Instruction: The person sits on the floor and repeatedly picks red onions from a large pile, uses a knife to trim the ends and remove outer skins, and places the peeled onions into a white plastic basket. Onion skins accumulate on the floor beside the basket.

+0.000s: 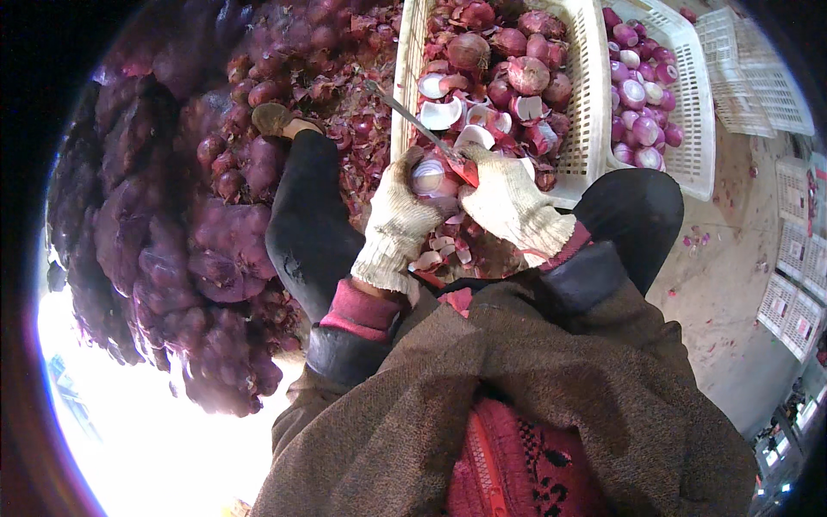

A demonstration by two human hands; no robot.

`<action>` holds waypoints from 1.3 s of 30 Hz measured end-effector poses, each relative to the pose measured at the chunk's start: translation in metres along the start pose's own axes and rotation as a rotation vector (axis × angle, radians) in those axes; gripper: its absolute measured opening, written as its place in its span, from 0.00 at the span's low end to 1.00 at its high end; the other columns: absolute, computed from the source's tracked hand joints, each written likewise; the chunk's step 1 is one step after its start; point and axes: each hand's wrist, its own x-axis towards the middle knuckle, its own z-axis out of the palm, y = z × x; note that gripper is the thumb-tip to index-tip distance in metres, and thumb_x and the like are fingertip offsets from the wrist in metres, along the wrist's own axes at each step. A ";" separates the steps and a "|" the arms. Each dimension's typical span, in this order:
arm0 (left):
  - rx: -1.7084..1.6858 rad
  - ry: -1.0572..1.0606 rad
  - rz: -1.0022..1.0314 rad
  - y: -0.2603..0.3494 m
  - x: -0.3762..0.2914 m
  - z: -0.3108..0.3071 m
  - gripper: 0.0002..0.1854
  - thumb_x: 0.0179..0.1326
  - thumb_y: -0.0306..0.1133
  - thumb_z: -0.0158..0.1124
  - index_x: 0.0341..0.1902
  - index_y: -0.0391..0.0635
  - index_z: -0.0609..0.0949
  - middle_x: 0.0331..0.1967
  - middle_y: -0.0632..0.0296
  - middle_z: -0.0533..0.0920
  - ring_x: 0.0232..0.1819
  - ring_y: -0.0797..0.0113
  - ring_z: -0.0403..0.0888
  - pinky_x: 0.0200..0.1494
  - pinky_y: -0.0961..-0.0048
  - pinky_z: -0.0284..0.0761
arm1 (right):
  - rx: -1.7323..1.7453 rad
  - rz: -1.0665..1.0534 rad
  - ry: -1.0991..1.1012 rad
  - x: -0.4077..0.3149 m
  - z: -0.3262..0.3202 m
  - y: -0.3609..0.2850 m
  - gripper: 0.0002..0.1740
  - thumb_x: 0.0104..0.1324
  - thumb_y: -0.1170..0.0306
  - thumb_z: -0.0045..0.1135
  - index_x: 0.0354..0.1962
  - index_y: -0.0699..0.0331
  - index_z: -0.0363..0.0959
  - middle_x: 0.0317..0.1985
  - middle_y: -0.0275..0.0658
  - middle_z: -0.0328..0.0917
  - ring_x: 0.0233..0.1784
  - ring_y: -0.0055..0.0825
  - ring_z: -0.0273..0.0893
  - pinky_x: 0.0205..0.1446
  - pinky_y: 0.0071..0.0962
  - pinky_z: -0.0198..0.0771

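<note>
A red onion (429, 179) with a pale, ringed cut face sits in my left hand (399, 213), which wears a white knitted glove. Gripped in my right hand (507, 194), gloved the same way, is a knife (420, 123) with a red handle. Its blade points up and to the left, above the onion and across the near crate's wall. Right beyond my hands stands a cream plastic crate (588, 97) holding whole red onions (528, 75) and curved pieces of peel (441, 114). More peel scraps (444, 245) lie below my hands, between my legs.
A second crate (694, 123) at the right contains peeled onions (645, 130). Mesh sacks of red onions (219, 252) are piled on the left, with loose skins (362, 129) beside them. Stacked crates (756, 84) and flat crates (791, 310) stand farther right on the concrete floor (717, 284).
</note>
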 end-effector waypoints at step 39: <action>0.334 -0.054 -0.320 0.009 -0.009 -0.010 0.44 0.37 0.38 0.75 0.62 0.38 0.68 0.51 0.50 0.77 0.53 0.62 0.76 0.56 0.71 0.71 | 0.058 0.174 -0.134 0.008 0.044 0.030 0.21 0.51 0.70 0.55 0.44 0.66 0.69 0.33 0.58 0.75 0.40 0.55 0.74 0.42 0.43 0.70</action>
